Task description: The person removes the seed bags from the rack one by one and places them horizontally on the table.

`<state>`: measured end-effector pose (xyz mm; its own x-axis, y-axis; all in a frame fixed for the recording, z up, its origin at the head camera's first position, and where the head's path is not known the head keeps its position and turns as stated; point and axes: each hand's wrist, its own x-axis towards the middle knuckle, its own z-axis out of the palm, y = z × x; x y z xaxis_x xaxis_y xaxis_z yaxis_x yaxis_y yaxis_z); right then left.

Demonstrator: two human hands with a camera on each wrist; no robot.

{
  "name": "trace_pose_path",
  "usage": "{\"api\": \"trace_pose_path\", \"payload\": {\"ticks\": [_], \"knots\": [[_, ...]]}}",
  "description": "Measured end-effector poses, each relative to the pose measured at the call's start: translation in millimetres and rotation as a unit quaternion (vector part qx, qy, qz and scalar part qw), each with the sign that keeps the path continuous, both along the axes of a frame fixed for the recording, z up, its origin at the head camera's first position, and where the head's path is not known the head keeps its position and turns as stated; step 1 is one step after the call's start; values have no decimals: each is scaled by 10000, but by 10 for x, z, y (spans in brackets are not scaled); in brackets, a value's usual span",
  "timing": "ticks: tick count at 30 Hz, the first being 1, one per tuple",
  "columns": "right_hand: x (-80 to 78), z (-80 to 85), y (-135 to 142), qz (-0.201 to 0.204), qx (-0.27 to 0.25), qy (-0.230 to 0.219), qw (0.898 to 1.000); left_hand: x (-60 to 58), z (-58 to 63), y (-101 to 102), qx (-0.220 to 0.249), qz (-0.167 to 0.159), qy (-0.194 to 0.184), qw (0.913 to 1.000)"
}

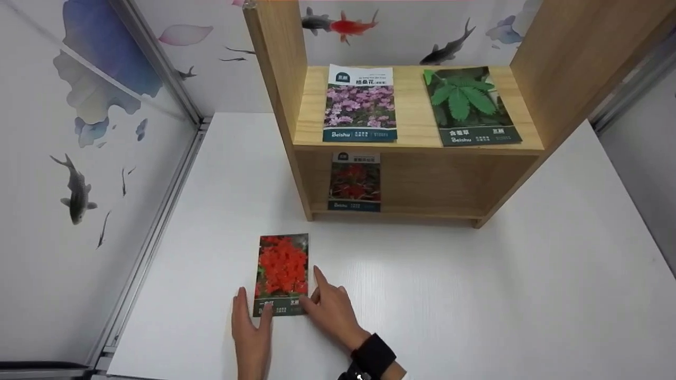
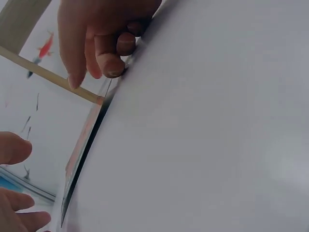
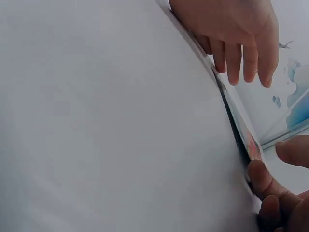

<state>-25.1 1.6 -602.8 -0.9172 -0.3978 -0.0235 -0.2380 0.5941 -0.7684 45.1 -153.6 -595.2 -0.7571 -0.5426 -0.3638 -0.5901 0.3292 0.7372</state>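
Observation:
A seed packet (image 1: 283, 266) with red flowers and a dark green lower band lies on the white table (image 1: 422, 295). My left hand (image 1: 251, 327) is at its lower left corner, fingers straight beside the left edge and thumb over the lower band. At the lower right corner is my right hand (image 1: 332, 311). Its thumb touches the packet's corner, the index finger points forward just outside the right edge, and the other fingers bend under the palm. The right wrist view shows the left hand's fingers (image 3: 233, 63) straight along the packet's near edge.
A wooden shelf (image 1: 420, 151) stands at the back of the table. Its upper board bears a pink-flower packet (image 1: 360, 108) and a green-leaf packet (image 1: 467, 105). Below leans a packet with dark red flowers (image 1: 354, 182). A fish-printed wall panel (image 1: 42, 253) borders the left side.

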Motion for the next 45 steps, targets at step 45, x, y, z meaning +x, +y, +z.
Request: {"api": "trace_pose_path", "payload": {"ticks": [45], "knots": [[-118,-93,427,-847,-2829,-1075,9493,124,-142,768,309,-759,2959,9517]]}}
